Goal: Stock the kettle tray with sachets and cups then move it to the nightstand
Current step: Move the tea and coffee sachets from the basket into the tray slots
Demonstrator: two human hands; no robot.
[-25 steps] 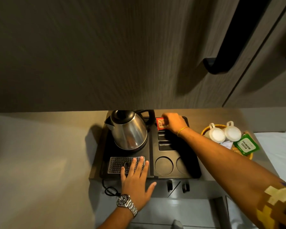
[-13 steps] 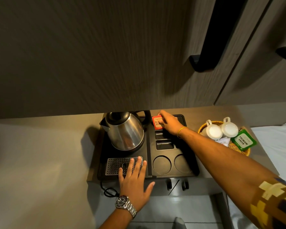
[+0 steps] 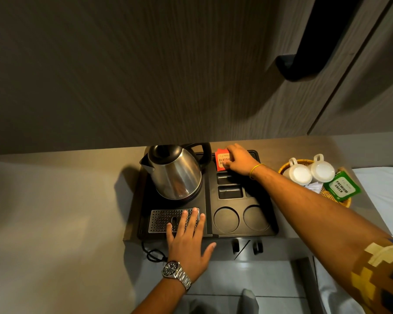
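The fingers of my right hand (image 3: 241,160) pinch a red paper tea sachet (image 3: 222,160) printed with the word "CLASSIC", holding it upright at the far slot of the black plastic kettle tray (image 3: 209,233); whether it already sits in the slot I cannot tell. My left hand (image 3: 187,242) lies flat with fingers spread and grasping nothing, its fingertips on the perforated metal drip grille (image 3: 161,219) at the tray's near left corner, a steel wristwatch (image 3: 176,271) on the wrist. Behind the grille stands a stainless steel kettle with a black lid and handle (image 3: 174,175). Two narrow rectangular slots and two round cup recesses (image 3: 241,219) lie on the tray's right half. The tray rests on a brown tabletop (image 3: 300,147). To its right, a woven wicker basket (image 3: 337,199) holds two white ceramic cups (image 3: 310,171) turned upside down and a green sachet (image 3: 342,186) marked "PREMIUM GREEN".
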